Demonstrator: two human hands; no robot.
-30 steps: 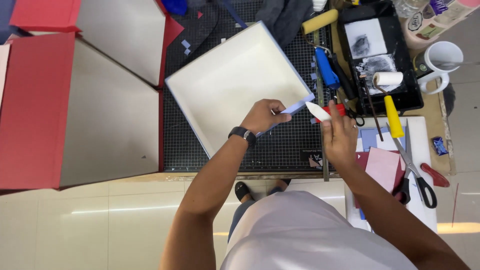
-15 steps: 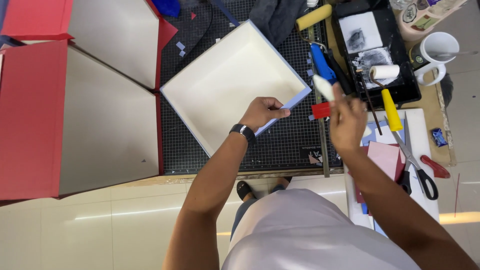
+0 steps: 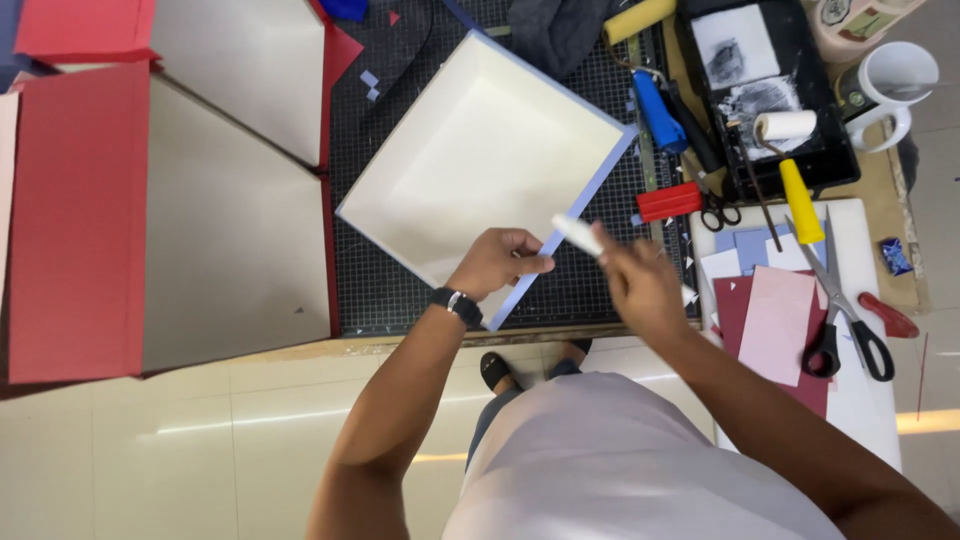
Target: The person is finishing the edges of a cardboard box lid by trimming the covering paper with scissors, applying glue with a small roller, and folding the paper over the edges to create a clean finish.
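Note:
A shallow square box (image 3: 480,150), cream inside with pale blue paper on its outside walls, lies tilted on the black gridded cutting mat (image 3: 590,290). My left hand (image 3: 495,262), a dark watch on its wrist, grips the box's near wall at the blue edge. My right hand (image 3: 635,280) holds a white bone folder (image 3: 578,235), its tip pointing up-left and close to the blue wall just right of my left hand.
Large red-and-grey boards (image 3: 150,200) lie at the left. To the right are a black tray (image 3: 765,90) with a glue roller (image 3: 790,150), a blue-handled tool (image 3: 655,108), a red block (image 3: 668,202), scissors (image 3: 845,310), pink and maroon paper (image 3: 775,325) and a white mug (image 3: 895,85).
The box has turned on the mat and its near wall now runs toward me. My right hand brought the bone folder left and down, from beside the red block to the box's blue wall.

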